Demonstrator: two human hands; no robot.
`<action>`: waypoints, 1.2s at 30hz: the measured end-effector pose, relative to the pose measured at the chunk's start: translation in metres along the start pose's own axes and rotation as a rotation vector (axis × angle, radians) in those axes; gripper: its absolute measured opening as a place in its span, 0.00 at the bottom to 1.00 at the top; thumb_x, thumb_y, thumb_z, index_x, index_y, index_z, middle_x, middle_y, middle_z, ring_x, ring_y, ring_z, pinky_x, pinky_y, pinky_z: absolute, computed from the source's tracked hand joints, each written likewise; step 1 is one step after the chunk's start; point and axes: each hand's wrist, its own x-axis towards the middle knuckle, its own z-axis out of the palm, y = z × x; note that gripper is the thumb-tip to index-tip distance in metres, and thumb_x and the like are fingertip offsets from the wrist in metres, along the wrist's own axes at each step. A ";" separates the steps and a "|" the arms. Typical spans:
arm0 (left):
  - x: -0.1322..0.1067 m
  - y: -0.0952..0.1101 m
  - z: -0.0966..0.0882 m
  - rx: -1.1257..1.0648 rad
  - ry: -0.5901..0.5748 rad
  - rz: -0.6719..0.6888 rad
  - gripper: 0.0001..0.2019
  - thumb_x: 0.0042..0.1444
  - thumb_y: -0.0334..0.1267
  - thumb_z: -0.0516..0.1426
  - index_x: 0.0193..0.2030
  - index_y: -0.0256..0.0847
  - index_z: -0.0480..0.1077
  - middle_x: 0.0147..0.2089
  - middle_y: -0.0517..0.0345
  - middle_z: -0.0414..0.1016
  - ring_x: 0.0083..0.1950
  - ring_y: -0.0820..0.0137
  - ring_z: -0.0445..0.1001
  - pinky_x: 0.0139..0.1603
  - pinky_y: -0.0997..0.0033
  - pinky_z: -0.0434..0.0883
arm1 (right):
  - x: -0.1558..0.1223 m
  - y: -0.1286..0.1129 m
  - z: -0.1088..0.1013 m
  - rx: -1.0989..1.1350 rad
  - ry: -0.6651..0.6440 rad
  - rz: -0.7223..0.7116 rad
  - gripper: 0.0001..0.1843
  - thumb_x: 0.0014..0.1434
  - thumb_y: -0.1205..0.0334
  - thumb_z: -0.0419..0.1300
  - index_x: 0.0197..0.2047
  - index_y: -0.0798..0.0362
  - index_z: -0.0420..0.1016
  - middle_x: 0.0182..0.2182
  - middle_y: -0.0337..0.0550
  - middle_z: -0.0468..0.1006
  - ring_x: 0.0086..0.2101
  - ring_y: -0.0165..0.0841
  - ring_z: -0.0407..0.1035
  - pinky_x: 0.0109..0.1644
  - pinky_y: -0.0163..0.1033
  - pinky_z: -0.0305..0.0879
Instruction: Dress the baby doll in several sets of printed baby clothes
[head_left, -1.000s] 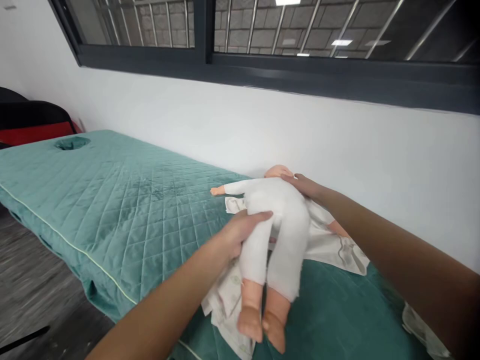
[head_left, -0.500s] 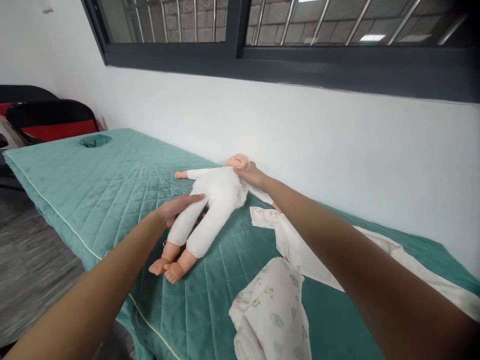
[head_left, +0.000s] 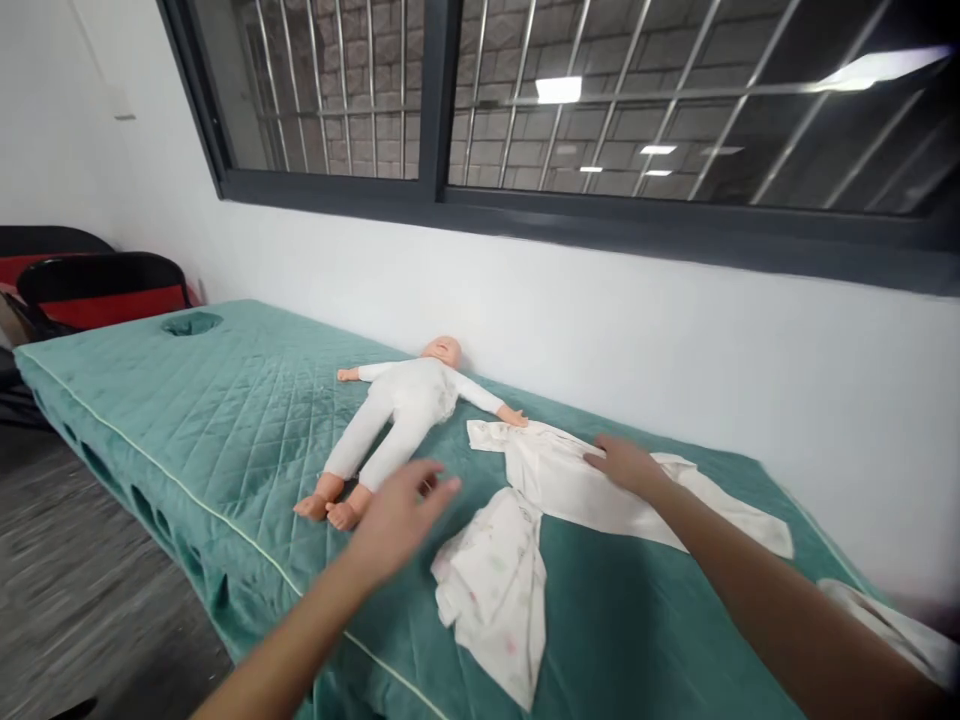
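Note:
A baby doll (head_left: 397,415) in a white bodysuit lies on its back on the teal quilted bed (head_left: 187,400), head toward the wall, arms spread. My left hand (head_left: 401,510) hovers open just right of the doll's feet, holding nothing. My right hand (head_left: 626,465) rests flat and open on a white garment (head_left: 600,490) spread out to the right of the doll. A second, printed white garment (head_left: 499,590) lies crumpled near the bed's front edge, between my arms.
The bed runs along a white wall (head_left: 675,330) under a dark-framed barred window (head_left: 525,110). A face hole (head_left: 191,322) sits at the bed's far left end. Black and red chairs (head_left: 90,285) stand beyond it. More white cloth (head_left: 892,625) lies at far right.
Both hands have let go of the doll, which now lies flat on the bed. My right hand moved onto the white garment; my left hand drew back toward the printed cloth.

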 end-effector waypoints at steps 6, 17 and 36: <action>-0.048 0.031 0.077 0.273 -0.345 0.160 0.15 0.58 0.46 0.57 0.46 0.37 0.72 0.45 0.44 0.77 0.48 0.56 0.75 0.49 0.56 0.70 | -0.088 0.002 -0.044 0.087 -0.073 -0.177 0.15 0.63 0.54 0.52 0.46 0.52 0.73 0.44 0.46 0.79 0.43 0.38 0.71 0.48 0.41 0.64; -0.085 0.148 0.095 0.350 -0.447 1.118 0.08 0.62 0.39 0.56 0.45 0.47 0.75 0.59 0.51 0.69 0.65 0.57 0.61 0.68 0.50 0.56 | -0.264 -0.014 -0.128 0.495 -0.211 -0.664 0.16 0.69 0.55 0.49 0.39 0.51 0.75 0.40 0.42 0.75 0.40 0.33 0.69 0.45 0.37 0.63; -0.091 0.174 0.066 0.540 -0.088 1.091 0.04 0.60 0.35 0.54 0.40 0.40 0.70 0.41 0.52 0.65 0.41 0.64 0.62 0.39 0.65 0.61 | -0.317 0.047 -0.117 0.272 0.313 -0.184 0.09 0.57 0.64 0.56 0.29 0.49 0.57 0.27 0.36 0.68 0.28 0.31 0.61 0.30 0.36 0.57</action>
